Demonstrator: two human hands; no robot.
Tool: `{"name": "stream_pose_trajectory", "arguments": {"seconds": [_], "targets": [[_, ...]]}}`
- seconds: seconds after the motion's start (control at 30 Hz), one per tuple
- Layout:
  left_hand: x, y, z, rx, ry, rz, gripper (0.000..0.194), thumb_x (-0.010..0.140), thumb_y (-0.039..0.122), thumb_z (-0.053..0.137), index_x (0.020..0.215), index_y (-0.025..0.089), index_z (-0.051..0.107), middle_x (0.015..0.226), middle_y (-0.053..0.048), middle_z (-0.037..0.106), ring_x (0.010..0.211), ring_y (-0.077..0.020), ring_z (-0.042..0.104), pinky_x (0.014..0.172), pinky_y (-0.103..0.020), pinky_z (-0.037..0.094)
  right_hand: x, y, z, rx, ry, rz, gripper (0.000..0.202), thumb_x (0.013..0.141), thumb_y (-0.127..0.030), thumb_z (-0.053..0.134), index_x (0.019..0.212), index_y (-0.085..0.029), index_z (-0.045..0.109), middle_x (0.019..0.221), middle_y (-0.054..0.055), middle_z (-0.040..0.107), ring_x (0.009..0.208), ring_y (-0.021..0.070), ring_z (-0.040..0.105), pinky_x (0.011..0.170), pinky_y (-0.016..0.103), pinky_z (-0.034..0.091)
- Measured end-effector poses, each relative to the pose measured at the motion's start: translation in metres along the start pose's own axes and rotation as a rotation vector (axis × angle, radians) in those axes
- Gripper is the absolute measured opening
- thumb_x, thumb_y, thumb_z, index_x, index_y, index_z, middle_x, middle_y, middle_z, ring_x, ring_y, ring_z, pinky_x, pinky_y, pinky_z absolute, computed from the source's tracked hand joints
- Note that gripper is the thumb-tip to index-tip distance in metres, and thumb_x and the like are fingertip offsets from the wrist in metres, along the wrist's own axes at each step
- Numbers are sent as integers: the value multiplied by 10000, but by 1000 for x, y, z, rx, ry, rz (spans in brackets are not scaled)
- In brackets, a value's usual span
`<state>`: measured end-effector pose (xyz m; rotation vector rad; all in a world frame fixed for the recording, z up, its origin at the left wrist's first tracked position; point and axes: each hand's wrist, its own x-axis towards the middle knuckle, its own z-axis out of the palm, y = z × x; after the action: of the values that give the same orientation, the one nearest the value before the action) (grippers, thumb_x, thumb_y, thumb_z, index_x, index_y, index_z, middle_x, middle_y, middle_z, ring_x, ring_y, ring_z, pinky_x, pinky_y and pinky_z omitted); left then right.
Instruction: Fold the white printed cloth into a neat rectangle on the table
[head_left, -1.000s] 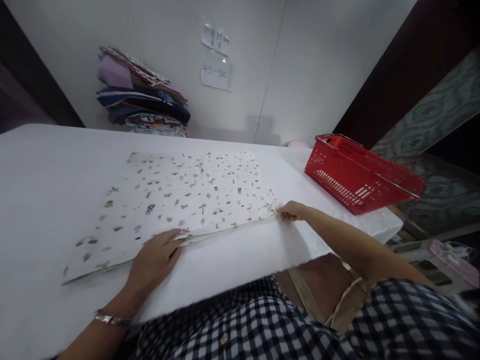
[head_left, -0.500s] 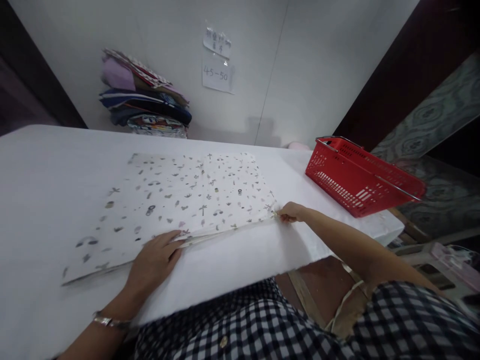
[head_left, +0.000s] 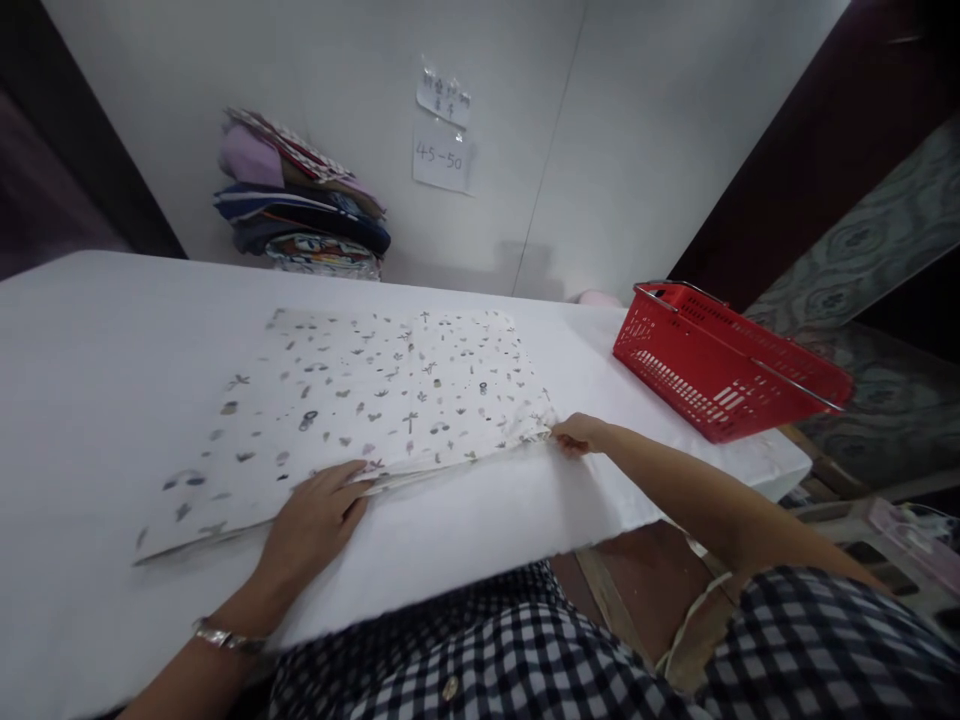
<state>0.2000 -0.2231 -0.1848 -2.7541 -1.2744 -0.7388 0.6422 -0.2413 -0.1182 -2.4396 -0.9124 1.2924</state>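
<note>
A white cloth (head_left: 352,400) printed with small figures such as rainbows and palm trees lies folded and spread out on the table. Along its near edge, the fabric layers are slightly parted. My left hand (head_left: 319,515) rests on this edge left of its middle, fingers stretched over the fabric and the thumb lower at the edge. At the near right corner, my right hand (head_left: 581,433) is closed on the cloth, which bunches into small creases there. The fingertips of the right hand are partly hidden.
The white-covered table (head_left: 465,530) ends just in front of my checked clothing. A red plastic basket (head_left: 720,360) with metal handles stands at the right end. A stack of folded fabrics (head_left: 304,200) sits at the back left, near paper signs (head_left: 442,155) on the wall.
The whole view has shifted slightly to the right. Both hands keep nearly the same places on the cloth, and the fabric by my right hand looks a little more creased.
</note>
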Motion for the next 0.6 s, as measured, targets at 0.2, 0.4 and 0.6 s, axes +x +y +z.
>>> {"name": "stream_pose_trajectory", "arguments": {"seconds": [0.2, 0.4, 0.6], "targets": [[0, -1, 1, 28, -5, -4, 376, 903, 403, 372, 947, 257, 716, 1164, -51, 671, 1067, -254, 609, 927, -435, 475, -1, 0, 1, -7, 74, -63, 251, 738, -163, 681, 549, -159, 517, 413, -10, 532, 366, 93, 506, 350, 169, 352], [0, -1, -4, 68, -6, 45, 364, 903, 378, 379, 965, 249, 713, 1167, -51, 672, 1060, -242, 611, 902, -403, 484, -4, 2, 2, 143, 22, -165, 154, 722, -176, 672, 639, -167, 542, 544, 22, 622, 510, 136, 603, 474, 205, 485], [4, 1, -6, 82, 66, 70, 374, 915, 383, 369, 914, 239, 715, 1126, -59, 688, 1036, -244, 617, 894, -409, 462, -9, -20, -33, 293, 32, -342, 107, 769, -200, 572, 724, -210, 476, 543, -46, 532, 480, 85, 521, 490, 177, 465]]}}
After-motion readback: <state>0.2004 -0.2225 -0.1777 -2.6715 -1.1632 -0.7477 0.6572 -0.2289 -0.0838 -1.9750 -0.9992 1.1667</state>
